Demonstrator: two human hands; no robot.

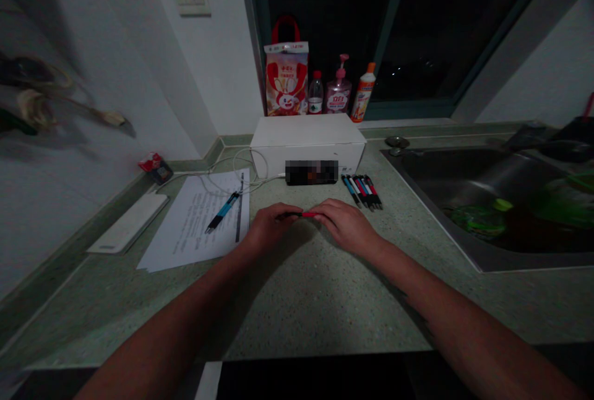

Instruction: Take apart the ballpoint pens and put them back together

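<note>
The fingers of the left hand and of the right hand are closed on the two ends of a red-and-black pen, held level between them just above the worktop. Just beyond the right fingers lies a row of pens, and farther back stands a white box. Left of the left fingers, a blue pen rests on a printed sheet. Well right of the fingers is the sink.

A slim pen, black toward its left end and red toward its right, is held level and crosswise just above the counter. It is nearer the back edge than the front, and its ends are pinched by the left hand and right hand.
</note>
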